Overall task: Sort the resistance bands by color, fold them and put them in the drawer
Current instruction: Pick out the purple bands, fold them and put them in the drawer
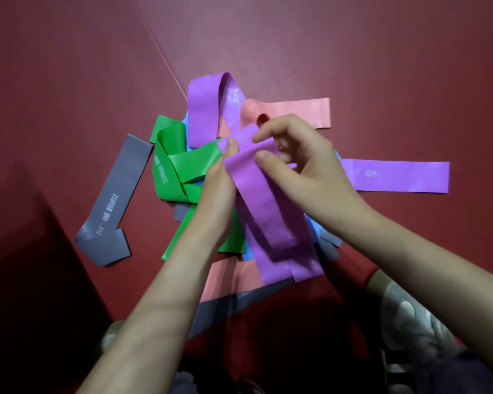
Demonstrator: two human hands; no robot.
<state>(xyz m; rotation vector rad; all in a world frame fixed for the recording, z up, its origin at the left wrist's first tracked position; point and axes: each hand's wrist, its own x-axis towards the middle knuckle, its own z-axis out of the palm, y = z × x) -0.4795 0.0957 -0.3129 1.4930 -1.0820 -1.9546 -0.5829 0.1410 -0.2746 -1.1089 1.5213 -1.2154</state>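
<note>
Both hands pinch the upper end of one purple band [264,206]: left hand [221,177] with thumb on top, right hand [299,169] with fingers curled over it. The band hangs toward 6 o'clock over a pile on the red floor [69,81]. Visible purple bands: three, one looped at 12 o'clock [204,109], one flat at 3 o'clock [402,176]. Grey band [117,194] at 9 o'clock; green bands [180,172] and a pink band [296,112] alongside, count unclear.

Both hands [268,172] raised together, fingers pinching.

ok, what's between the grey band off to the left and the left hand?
Head view: the tangled green bands lie between the grey band and the left hand, which with the right hand holds a purple band.
</note>
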